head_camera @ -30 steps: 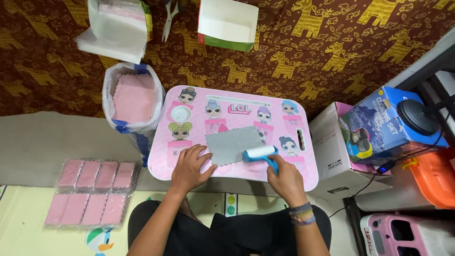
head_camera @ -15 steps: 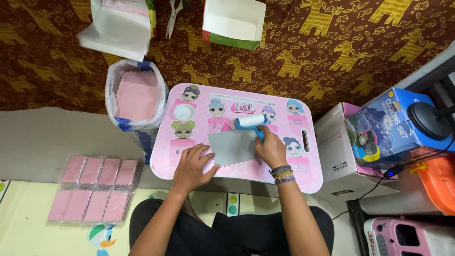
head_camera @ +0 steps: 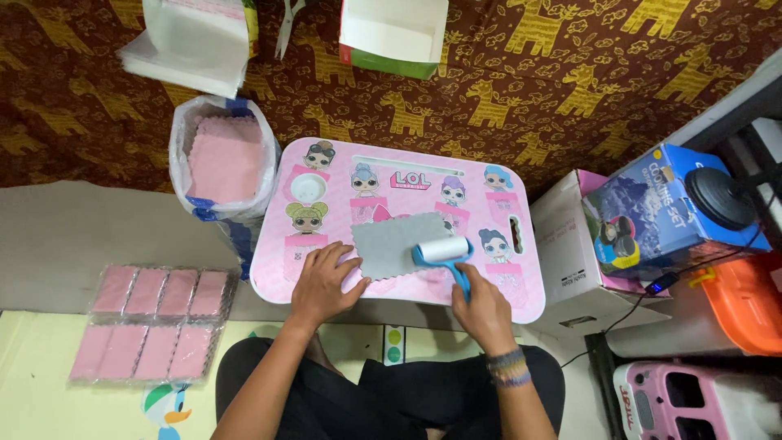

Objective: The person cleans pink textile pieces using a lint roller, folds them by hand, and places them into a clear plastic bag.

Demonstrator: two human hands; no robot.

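Observation:
A grey cloth square [head_camera: 393, 243] with scalloped edges lies flat on a small pink lap table [head_camera: 521, 281] printed with cartoon dolls. My left hand [head_camera: 324, 283] presses flat on the cloth's near left corner, fingers spread. My right hand [head_camera: 482, 308] grips the blue handle of a lint roller [head_camera: 443, 251], whose white drum rests on the cloth's right edge.
A plastic bag of pink cloths [head_camera: 221, 159] stands left of the table. Packed pink cloths [head_camera: 155, 319] lie on the floor at left. White sheets [head_camera: 189, 41] and an open box [head_camera: 393, 31] sit behind. Cardboard boxes [head_camera: 574, 261] and an orange container [head_camera: 745, 305] crowd the right.
My right hand pushed the roller to the cloth's far edge, then drew it back toward me and to the right. The left hand stayed on the cloth.

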